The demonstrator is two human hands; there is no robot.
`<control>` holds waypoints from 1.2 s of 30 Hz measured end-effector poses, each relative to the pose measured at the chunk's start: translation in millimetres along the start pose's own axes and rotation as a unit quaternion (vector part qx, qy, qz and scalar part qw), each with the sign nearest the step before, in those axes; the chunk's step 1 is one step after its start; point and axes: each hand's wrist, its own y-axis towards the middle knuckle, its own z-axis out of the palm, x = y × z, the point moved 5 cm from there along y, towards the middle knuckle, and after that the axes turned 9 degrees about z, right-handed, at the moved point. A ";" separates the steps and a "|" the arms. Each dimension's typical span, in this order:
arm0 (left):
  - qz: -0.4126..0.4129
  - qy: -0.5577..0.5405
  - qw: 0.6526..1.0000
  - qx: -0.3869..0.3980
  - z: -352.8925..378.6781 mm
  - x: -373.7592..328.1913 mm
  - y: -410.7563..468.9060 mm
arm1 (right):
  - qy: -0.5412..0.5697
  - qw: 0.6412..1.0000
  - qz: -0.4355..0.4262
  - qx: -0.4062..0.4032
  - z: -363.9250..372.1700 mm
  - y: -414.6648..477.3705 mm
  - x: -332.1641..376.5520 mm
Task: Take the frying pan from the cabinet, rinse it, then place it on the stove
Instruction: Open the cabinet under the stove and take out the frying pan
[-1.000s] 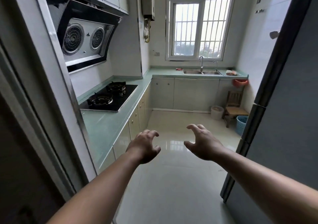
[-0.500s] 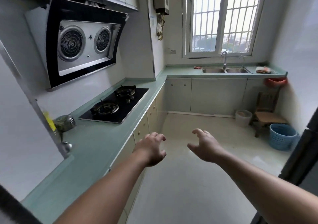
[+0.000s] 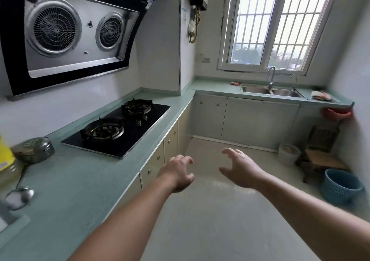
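— Head view first: where are the hands?
— Both reach forward over the floor. The left hand has its fingers curled and apart, holding nothing; the right hand has its grip apart too, empty.
— And the frying pan?
— I cannot see it anywhere. The lower cabinets are all closed.
— The stove?
— The stove sits in the green counter on the left, both burners bare, under the range hood.
— The sink?
— The sink lies under the window, with its faucet behind it. A steel pot stands near the stove, apart from it.
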 end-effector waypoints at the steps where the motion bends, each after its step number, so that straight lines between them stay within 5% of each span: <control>1: -0.006 -0.005 1.000 0.004 3.5 11.8 20.4 | -0.001 1.000 0.002 0.002 1.4 21.3 1.1; 12: -0.048 -0.064 0.997 -0.006 10.2 70.7 194.5 | -0.009 0.999 -0.013 0.040 17.2 212.3 -2.1; 24: -0.146 0.002 0.989 0.015 14.9 76.2 383.3 | 0.065 0.989 -0.060 0.116 7.5 441.4 -41.7; 36: -0.191 0.007 0.982 -0.007 9.8 149.2 526.4 | 0.073 0.974 -0.131 0.168 21.5 602.4 18.2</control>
